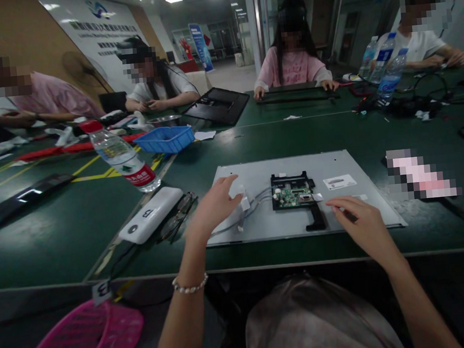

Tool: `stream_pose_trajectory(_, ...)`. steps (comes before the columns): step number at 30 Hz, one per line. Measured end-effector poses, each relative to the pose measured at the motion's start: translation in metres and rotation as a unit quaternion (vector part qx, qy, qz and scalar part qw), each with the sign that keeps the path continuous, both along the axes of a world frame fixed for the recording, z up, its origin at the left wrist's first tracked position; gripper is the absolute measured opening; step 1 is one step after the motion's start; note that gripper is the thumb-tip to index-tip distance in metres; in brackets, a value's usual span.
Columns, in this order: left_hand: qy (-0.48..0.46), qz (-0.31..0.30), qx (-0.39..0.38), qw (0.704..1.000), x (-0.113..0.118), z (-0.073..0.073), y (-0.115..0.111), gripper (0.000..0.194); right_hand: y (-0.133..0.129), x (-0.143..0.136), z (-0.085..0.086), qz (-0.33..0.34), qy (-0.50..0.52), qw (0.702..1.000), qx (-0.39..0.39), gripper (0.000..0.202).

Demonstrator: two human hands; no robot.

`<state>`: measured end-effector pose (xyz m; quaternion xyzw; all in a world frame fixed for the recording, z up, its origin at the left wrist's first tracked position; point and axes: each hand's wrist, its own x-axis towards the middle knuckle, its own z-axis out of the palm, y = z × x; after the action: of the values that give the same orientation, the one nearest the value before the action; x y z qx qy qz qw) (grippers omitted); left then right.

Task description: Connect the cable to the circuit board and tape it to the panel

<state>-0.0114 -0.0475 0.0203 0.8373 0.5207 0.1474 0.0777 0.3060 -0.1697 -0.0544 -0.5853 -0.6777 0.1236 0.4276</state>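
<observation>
A flat silver-grey panel point(252, 172) lies on the green table in front of me. On its middle sits a green circuit board point(293, 194) in a black plastic bracket point(316, 218). Grey cables point(255, 207) run from the board toward the panel's left side. My left hand point(220, 205) is over the panel's left edge, thumb and forefinger apart, beside a white tape tab point(244, 199). My right hand point(358, 222) hovers over the panel's right part, right of the board, fingers stretched loosely toward a small white tab point(317, 197). Neither hand holds anything visible.
Left of the panel are glasses point(179, 216), a white power bank point(151, 216), a water bottle point(127, 164) and a blue tray point(166, 140). A phone-like object point(421, 176) lies at right. A pink basket point(84, 344) stands below the table edge. Several people sit around the table.
</observation>
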Motion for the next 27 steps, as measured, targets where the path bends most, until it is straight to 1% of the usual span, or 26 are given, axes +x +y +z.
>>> stream_pose_trajectory(2, 0.006, -0.016, -0.020, 1.000, 0.005, -0.012, 0.010, 0.050, 0.000, 0.000, -0.001, 0.004, -0.005, 1.000, -0.004, 0.025)
stream_pose_trajectory(5, 0.015, -0.004, -0.017, 1.000, 0.012, -0.026, 0.018, 0.052, 0.000, -0.001, -0.002, 0.009, -0.008, 1.000, -0.009, 0.024)
stream_pose_trajectory(7, 0.009, 0.006, -0.004, 1.000, 0.016, -0.030, 0.019, 0.050, 0.000, -0.001, -0.002, 0.013, -0.006, 1.000, -0.012, 0.023)
stream_pose_trajectory(8, 0.000, 0.007, 0.000, 1.000, 0.017, -0.029, 0.019, 0.047, 0.000, -0.001, -0.002, 0.013, -0.003, 1.000, -0.013, 0.023)
stream_pose_trajectory(10, -0.023, 0.010, -0.001, 1.000, 0.016, -0.023, 0.019, 0.037, 0.000, -0.001, 0.000, 0.009, 0.010, 1.000, -0.009, 0.023)
stream_pose_trajectory(13, -0.076, 0.019, -0.024, 0.997, 0.014, -0.006, 0.012, 0.026, 0.001, -0.006, 0.007, 0.001, 0.029, 1.000, 0.003, 0.023)
stream_pose_trajectory(16, -0.151, 0.016, -0.060, 0.987, 0.013, 0.010, -0.002, 0.025, 0.000, -0.019, 0.015, 0.011, 0.032, 0.999, 0.020, 0.022)
stream_pose_trajectory(18, -0.183, 0.012, -0.079, 0.980, 0.015, 0.012, -0.012, 0.026, -0.001, -0.032, 0.020, 0.031, 0.027, 0.999, 0.030, 0.022)
stream_pose_trajectory(20, -0.181, 0.015, -0.080, 0.980, 0.017, 0.006, -0.020, 0.025, -0.002, -0.049, 0.024, 0.060, 0.016, 0.997, 0.038, 0.023)
stream_pose_trajectory(22, -0.158, 0.029, -0.068, 0.985, 0.019, -0.005, -0.024, 0.025, -0.003, -0.068, 0.027, 0.095, -0.005, 0.995, 0.042, 0.028)
stream_pose_trajectory(25, -0.121, 0.059, -0.046, 0.990, 0.022, -0.021, -0.025, 0.024, -0.002, -0.094, 0.032, 0.137, -0.046, 0.989, 0.042, 0.035)
stream_pose_trajectory(27, -0.113, 0.086, -0.030, 0.989, 0.023, -0.028, -0.026, 0.025, 0.000, -0.107, 0.034, 0.155, -0.070, 0.984, 0.044, 0.037)
